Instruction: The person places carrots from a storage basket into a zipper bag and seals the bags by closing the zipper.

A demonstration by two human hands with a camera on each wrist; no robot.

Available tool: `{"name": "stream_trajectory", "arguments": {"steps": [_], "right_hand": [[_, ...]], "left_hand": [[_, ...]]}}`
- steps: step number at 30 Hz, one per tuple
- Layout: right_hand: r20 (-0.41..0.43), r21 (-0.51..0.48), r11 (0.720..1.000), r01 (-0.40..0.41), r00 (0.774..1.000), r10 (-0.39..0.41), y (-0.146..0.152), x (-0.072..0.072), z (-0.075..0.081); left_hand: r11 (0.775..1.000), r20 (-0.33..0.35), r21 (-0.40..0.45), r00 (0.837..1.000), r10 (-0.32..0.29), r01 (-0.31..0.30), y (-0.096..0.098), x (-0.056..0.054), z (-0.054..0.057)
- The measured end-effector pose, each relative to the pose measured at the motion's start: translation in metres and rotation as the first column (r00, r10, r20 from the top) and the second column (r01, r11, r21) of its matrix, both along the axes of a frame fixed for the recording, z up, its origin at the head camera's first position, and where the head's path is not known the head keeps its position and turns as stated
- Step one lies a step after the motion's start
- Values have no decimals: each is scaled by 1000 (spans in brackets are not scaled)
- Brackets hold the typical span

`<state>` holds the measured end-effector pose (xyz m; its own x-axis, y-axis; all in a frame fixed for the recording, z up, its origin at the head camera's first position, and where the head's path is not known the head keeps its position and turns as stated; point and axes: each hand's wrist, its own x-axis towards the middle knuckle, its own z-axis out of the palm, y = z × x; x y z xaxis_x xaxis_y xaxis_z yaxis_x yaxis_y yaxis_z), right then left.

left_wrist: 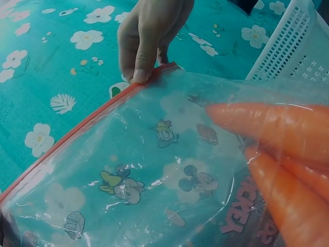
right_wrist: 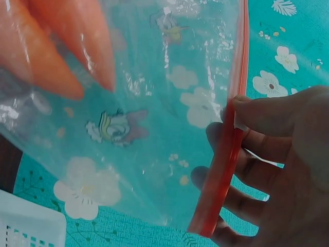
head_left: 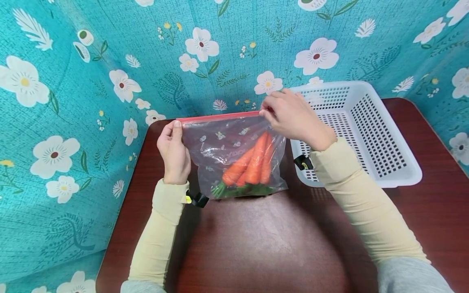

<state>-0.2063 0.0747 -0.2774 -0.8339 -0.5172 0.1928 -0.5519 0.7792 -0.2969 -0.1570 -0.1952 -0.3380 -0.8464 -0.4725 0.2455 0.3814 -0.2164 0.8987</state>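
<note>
A clear zip bag (head_left: 220, 150) with a red zip strip (head_left: 220, 117) and printed cartoon figures hangs upright between both hands. Inside it lie several orange carrots (head_left: 253, 162), green tops down, tips leaning to the upper right. My left hand (head_left: 174, 152) pinches the strip's left end between thumb and fingers. Toward the right end, my right hand (head_left: 293, 118) pinches the strip; in the right wrist view its thumb (right_wrist: 267, 113) presses on the red zip with fingers behind it. A small white piece, like a slider (right_wrist: 239, 122), shows under that thumb.
A white plastic basket (head_left: 399, 150) with slotted walls stands on the right of the dark red-brown table (head_left: 271, 244), partly behind my right forearm. A teal flowered cloth (head_left: 234, 53) hangs along the table's back and left side.
</note>
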Motion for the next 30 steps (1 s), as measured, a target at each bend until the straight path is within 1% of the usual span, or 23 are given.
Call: {"name": "stream_trajectory", "arguments": {"steps": [7, 19, 23, 30], "right_hand": [[-4, -15, 1000, -6, 1000, 6, 10, -2, -1], [0, -35, 999, 25, 1000, -25, 25, -1, -1], [1, -43, 999, 24, 1000, -24, 31, 0, -1], [-15, -64, 998, 15, 1000, -16, 39, 0, -2]], "left_hand": [[1000, 14, -24, 1000, 7, -6, -1, 1, 1], [1000, 19, -30, 1000, 10, -9, -1, 3, 2], [999, 15, -24, 1000, 23, -23, -3, 2, 2], [999, 1, 23, 999, 46, -46, -5, 0, 1]]}}
